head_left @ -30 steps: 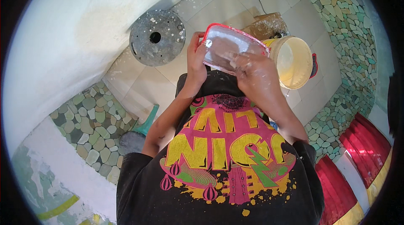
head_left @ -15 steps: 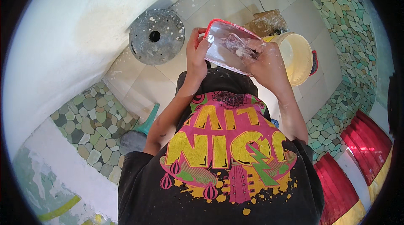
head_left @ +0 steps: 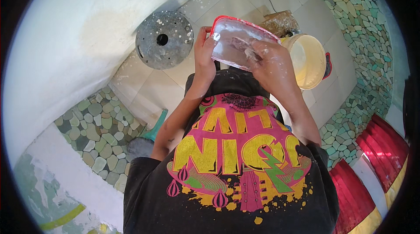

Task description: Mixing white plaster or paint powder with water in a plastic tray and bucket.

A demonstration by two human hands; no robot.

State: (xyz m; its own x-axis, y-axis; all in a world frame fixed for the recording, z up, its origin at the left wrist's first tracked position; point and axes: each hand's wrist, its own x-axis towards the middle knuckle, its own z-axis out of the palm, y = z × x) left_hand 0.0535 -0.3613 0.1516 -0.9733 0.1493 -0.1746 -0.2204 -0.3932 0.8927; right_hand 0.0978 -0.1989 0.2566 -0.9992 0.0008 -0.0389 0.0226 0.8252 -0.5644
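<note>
A shallow, red-rimmed plastic container (head_left: 226, 29), whitish inside and smeared with white residue, is tilted in front of my lap. My left hand (head_left: 204, 54) grips its left end, fingers behind and thumb near the rim. Inside it, toward the right end, my right hand (head_left: 274, 61) is closed with fingers pressed together. Whitish matter coats those fingertips, and whatever they may hold is hidden. Just right of my right hand a pale yellow bucket (head_left: 311, 63) stands tilted in the view.
A grey, paint-speckled round piece with a central hole (head_left: 151, 50), like a stool top, stands by the white wall (head_left: 87, 37). Behind the bucket sits a brown box (head_left: 280, 22). Light floor tiles (head_left: 214, 2) border pebble paving (head_left: 350, 19). Red fabric (head_left: 352, 190) lies at lower right.
The container has turned slightly, its right end rising. My right hand has slid a little left and down inside it, while my left hand keeps its grip.
</note>
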